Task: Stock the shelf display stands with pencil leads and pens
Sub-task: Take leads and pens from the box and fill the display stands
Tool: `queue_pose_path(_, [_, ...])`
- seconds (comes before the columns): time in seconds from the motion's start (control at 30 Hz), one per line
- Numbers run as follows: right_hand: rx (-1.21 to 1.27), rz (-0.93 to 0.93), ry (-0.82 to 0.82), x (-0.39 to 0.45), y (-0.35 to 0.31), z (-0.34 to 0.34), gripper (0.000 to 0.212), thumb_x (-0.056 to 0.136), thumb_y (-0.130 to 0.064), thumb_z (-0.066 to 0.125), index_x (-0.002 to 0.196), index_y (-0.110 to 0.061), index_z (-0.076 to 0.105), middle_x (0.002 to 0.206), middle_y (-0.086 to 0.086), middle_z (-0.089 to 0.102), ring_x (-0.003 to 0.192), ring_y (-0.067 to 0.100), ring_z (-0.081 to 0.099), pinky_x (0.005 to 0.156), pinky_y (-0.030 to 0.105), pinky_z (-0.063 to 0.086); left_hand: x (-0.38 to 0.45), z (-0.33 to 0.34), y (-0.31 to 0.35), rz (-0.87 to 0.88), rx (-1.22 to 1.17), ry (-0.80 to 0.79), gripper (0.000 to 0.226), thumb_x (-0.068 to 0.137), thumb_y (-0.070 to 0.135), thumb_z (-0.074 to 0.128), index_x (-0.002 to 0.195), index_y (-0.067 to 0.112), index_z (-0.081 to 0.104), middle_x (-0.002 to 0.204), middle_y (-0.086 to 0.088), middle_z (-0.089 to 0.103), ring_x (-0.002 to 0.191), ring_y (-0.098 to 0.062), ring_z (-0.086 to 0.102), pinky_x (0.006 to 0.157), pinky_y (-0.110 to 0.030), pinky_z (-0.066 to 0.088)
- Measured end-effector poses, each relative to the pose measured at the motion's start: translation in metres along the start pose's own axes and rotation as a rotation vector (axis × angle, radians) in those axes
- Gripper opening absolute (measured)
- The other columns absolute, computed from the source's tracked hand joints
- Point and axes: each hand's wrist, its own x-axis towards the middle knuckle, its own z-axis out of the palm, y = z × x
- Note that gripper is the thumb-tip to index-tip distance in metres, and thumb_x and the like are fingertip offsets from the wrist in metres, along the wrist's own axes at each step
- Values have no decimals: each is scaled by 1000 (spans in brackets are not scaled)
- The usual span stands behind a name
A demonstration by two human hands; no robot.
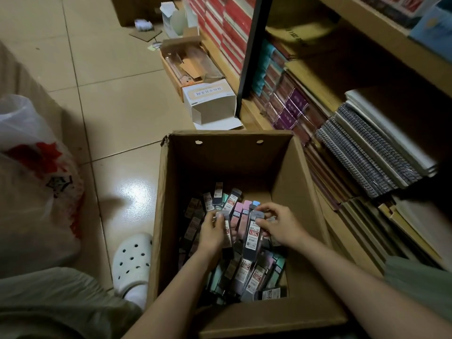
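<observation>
Plastic bag (36, 182) far left on the floor, white with red print; my white clog (133, 261) sits between it and the cardboard box (166, 216). Box is open-topped, on the floor tiles, bottom covered by a loose pile of pencil lead cases (247, 275) in grey, pink, mint and blue, lying at mixed angles, most with the long axis roughly running away from me. Both my hands are down inside it. My left hand (212, 233) pinches the top end of a grey lead case (227, 231), fingers curled on its cap, case long axis near vertical in view, cap end pointing away from me. My right hand (281, 226) grips the cap end of a dark lead case (252, 238) with a 0.7 / 100 label, tilted slightly, cap end pointing away, lower end resting in the pile. Right of the box: shelf unit (249, 57) with stacked spiral notebooks (367, 152) and wrapped purple packs (293, 106) on the low shelves. Beyond the box, an open white carton (210, 104) lies on its side.
</observation>
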Motion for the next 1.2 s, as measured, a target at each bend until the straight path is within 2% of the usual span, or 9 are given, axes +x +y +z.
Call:
queue_pose_path(0.2, [-145,-18,-16,12,-16,-5,22,87,-16,71,103,-30,67,92,-5,67,62,12,68,56,23,57,7,8,5,-127,-39,-33,27,100,5,42,120,23,48,100,-11,69,76,-17,69,69,-36,59])
queue_pose_path(0.33, [-7,73,20,23,-13,1,19,89,-7,67,104,-19,64,93,1,62,65,16,67,66,34,61,13,1,2,-62,58,53,17,101,12,44,113,16,55,101,-16,69,83,-26,67,83,-49,57])
queue_pose_path(0.43, [106,93,-57,30,-18,14,19,89,-2,65,103,-15,63,95,8,63,64,17,65,60,25,60,15,2,4,-53,57,-49,16,103,17,40,104,20,56,100,-14,69,79,-23,67,72,-40,57])
queue_pose_path(0.53, [95,47,-101,38,-24,23,20,89,-2,65,104,-14,64,95,9,65,61,13,64,58,21,57,17,2,8,-44,1,-176,16,100,24,49,113,20,58,103,-7,69,83,-16,70,67,-28,56])
queue_pose_path(0.63, [84,17,-134,51,-27,25,24,88,-4,67,110,-13,66,100,9,65,67,12,66,57,17,56,20,1,10,-84,-7,-202,29,95,12,58,121,24,54,111,-7,68,96,-23,70,80,-40,59])
queue_pose_path(0.73, [-102,-33,-55,69,-20,22,26,89,-19,70,114,-13,68,108,8,67,78,9,64,61,12,51,25,-2,11,-103,-3,-68,33,95,4,55,123,20,50,119,-10,63,106,-29,64,90,-50,54])
queue_pose_path(0.9, [-739,0,-70,86,5,33,61,79,-50,73,131,-24,56,127,4,44,120,22,43,103,38,41,33,-10,7,-127,-41,60,38,95,3,53,128,21,46,112,-4,64,101,-25,66,90,-51,54])
queue_pose_path(1.07, [-826,-27,66,87,15,62,63,76,-57,72,129,-28,55,131,1,37,123,23,29,101,41,34,34,-8,1,-145,-115,42,40,95,1,54,128,23,47,108,-6,69,96,-24,69,84,-50,57])
queue_pose_path(1.2, [-752,-46,150,91,15,59,48,75,-44,78,116,-27,60,129,0,40,124,22,31,106,39,29,35,-8,-5,-160,-149,32,38,95,1,52,121,28,48,97,-4,73,80,-16,73,61,-31,58])
